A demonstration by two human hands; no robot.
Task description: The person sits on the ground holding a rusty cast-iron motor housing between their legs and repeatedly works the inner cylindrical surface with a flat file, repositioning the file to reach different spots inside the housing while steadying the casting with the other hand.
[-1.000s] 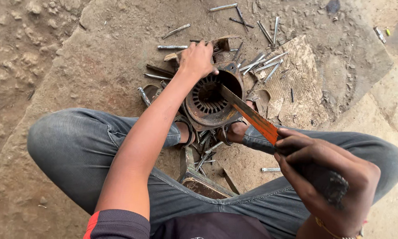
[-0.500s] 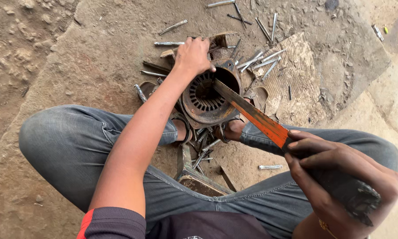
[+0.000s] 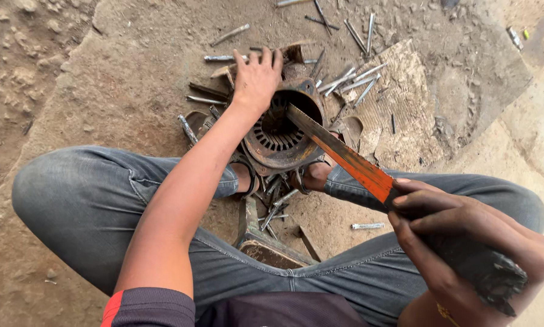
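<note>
Loose metal rods [image 3: 350,75] and bolts lie scattered on the dirt floor [image 3: 102,79] around a round motor housing [image 3: 281,130], which sits between the person's feet beside a torn piece of cardboard [image 3: 405,103]. The left hand [image 3: 257,79] lies flat, fingers spread, on the housing's far rim. The right hand [image 3: 459,242] is clamped on a long, orange-painted chisel [image 3: 344,157], whose tip rests inside the housing.

A: What kind of place is this?
B: A rough outdoor workshop on the dirt ground [image 3: 72,79].
A: How can you tell?
B: Metal rods [image 3: 350,75] lie all over, and a rusty round motor shell [image 3: 278,130] sits between a person's feet, with scrap bits around it.
</note>
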